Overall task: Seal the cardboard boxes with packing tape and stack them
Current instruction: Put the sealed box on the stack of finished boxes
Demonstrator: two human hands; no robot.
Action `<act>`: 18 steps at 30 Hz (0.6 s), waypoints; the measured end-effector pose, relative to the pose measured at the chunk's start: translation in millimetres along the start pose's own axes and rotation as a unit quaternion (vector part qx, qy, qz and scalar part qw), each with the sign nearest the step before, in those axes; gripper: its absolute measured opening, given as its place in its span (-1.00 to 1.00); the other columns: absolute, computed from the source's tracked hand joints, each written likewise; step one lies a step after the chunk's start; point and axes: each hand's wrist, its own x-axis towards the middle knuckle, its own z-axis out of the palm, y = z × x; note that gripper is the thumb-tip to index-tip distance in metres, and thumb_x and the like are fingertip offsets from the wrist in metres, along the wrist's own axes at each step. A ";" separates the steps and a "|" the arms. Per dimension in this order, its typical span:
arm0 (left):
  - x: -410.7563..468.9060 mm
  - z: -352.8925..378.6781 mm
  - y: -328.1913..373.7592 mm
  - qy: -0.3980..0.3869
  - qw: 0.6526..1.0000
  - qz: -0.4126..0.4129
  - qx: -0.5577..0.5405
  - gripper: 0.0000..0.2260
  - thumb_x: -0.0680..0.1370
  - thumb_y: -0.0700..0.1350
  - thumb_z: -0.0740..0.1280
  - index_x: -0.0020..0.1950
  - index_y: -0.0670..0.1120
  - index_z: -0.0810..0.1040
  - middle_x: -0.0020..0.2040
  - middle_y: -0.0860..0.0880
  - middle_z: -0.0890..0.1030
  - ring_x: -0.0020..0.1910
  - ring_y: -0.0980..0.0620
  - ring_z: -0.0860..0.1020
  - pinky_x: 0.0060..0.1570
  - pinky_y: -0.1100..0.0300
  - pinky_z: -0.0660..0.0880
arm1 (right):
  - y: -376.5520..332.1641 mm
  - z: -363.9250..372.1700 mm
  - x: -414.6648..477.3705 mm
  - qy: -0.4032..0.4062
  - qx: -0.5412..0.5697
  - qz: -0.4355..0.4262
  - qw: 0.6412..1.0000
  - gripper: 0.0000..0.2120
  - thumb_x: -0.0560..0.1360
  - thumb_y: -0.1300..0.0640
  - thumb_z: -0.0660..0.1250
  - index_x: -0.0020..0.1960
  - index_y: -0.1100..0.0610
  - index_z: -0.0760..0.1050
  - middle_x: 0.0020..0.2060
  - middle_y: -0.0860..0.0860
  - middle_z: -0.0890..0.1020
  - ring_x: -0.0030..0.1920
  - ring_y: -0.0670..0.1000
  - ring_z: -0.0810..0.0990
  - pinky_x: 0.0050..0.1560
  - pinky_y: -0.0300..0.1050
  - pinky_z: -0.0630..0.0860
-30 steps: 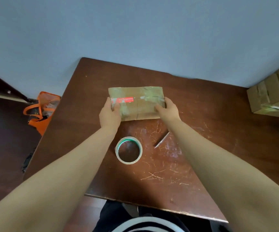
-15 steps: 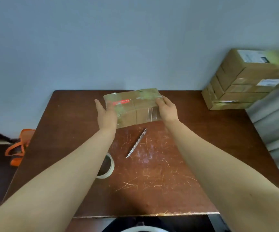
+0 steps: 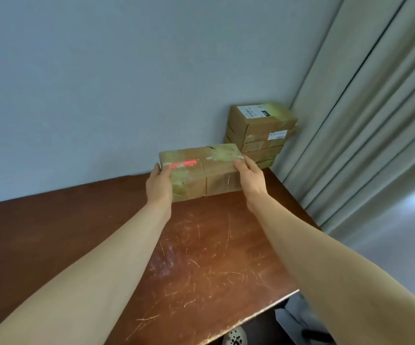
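I am holding a brown box (image 3: 201, 173) between my two hands. My left hand (image 3: 159, 183) is gripping its left end and my right hand (image 3: 251, 180) is gripping its right end, with the fingers (image 3: 241, 166) curling over the edges. The box is closed and shiny tape is running over its top and front, so I am not seeing what is inside. A red label (image 3: 185, 163) is sitting on its top near my left hand. The box is over the far part of the surface (image 3: 201, 257), close to the wall (image 3: 101, 83). I cannot tell if its bottom is touching the wood.

Behind it, in the far right corner, a stack of closed boxes (image 3: 258, 135) is standing, and the top one is wearing a white label (image 3: 252, 112). The surface is brown wood and is showing many light scratches. The pale blue wall is rising behind it, and a long grey curtain (image 3: 363, 120) is hanging on the right.
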 end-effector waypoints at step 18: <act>-9.4 203.7 35.2 0.052 0.989 0.137 0.004 -0.79 0.59 -0.12 0.20 0.23 -0.06 0.39 0.06 0.08 0.48 -0.09 0.24 0.44 -0.20 0.43 0.32 | -66.8 -136.8 139.1 -0.008 0.040 -0.078 0.996 -0.46 0.46 -0.04 0.29 0.42 0.04 0.36 0.37 0.01 0.43 0.35 0.03 0.40 0.40 0.03 0.32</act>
